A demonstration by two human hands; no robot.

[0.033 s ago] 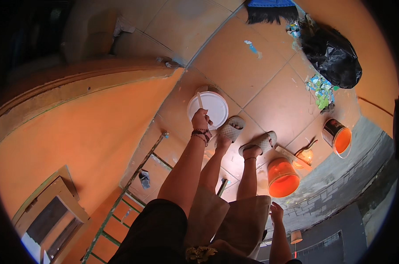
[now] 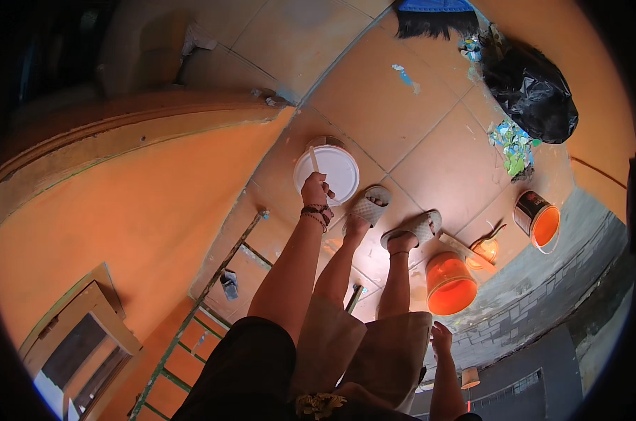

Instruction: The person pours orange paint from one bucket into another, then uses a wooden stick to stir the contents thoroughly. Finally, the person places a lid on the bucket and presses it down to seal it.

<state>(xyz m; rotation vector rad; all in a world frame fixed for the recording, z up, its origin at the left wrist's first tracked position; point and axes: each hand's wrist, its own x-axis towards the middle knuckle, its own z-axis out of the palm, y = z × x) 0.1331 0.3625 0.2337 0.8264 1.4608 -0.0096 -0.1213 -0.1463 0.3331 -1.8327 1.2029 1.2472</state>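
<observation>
My left hand (image 2: 318,188), with bracelets at the wrist, is closed around a pale flat strip (image 2: 314,160) that looks like a bucket's handle. Below it is a round bucket with a white top (image 2: 340,168), just beyond and left of my feet. A darker band shows at the bucket's far side. Whether the white surface is a lid or the contents, I cannot tell. My right hand (image 2: 441,339) hangs at my right side beside my shorts, fingers apart, holding nothing visible.
Right of my sandals stand an orange bucket (image 2: 451,284) and a dark bucket with an orange inside (image 2: 544,221). A green ladder-like frame (image 2: 174,377) lies left. Paint scraps (image 2: 512,149), a black bag (image 2: 532,98) and a blue broom (image 2: 436,15) are at far right.
My left hand and the white-topped bucket have shifted slightly left together. My feet and right hand stay where they were.
</observation>
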